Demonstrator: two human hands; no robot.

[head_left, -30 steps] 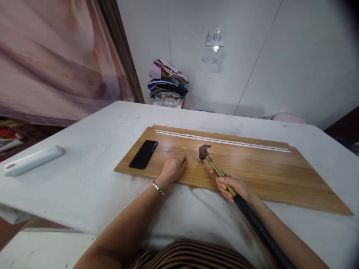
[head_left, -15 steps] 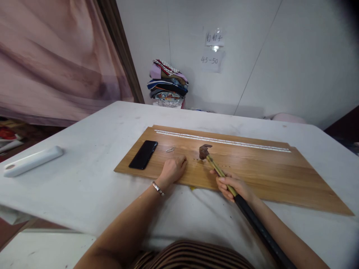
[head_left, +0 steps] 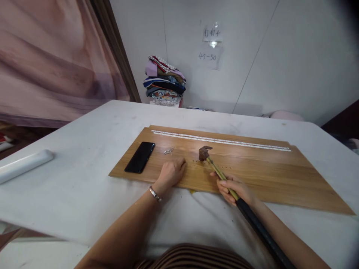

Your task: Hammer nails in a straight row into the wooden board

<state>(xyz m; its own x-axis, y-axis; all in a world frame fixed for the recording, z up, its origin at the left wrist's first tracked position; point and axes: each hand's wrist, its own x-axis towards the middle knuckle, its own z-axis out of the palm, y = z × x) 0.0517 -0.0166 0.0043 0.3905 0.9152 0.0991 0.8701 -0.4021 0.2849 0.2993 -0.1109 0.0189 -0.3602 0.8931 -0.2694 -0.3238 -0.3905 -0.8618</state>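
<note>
My right hand (head_left: 234,188) is wrapped round the handle of a claw hammer (head_left: 221,175), partway up, on its yellowish section. The black lower handle runs back along my forearm. The rusty head is over the wooden board (head_left: 280,175), beside a row of small dark dots; I cannot tell whether it touches. My left hand (head_left: 172,172) rests on the board's near part with its fingers curled under. Whatever those fingers hold, if anything, is hidden. Just beyond it lies a small pile of nails (head_left: 168,151).
A black phone (head_left: 140,157) lies on the board's left end. Two pale measuring strips (head_left: 224,141) run along its far side. The white table (head_left: 84,149) carries a long white object (head_left: 28,164) at left. Folded cloths (head_left: 165,80) are stacked by the wall.
The view has shifted slightly, so the left-hand things appear farther left. Both hands and the hammer keep nearly the same place on the board.
</note>
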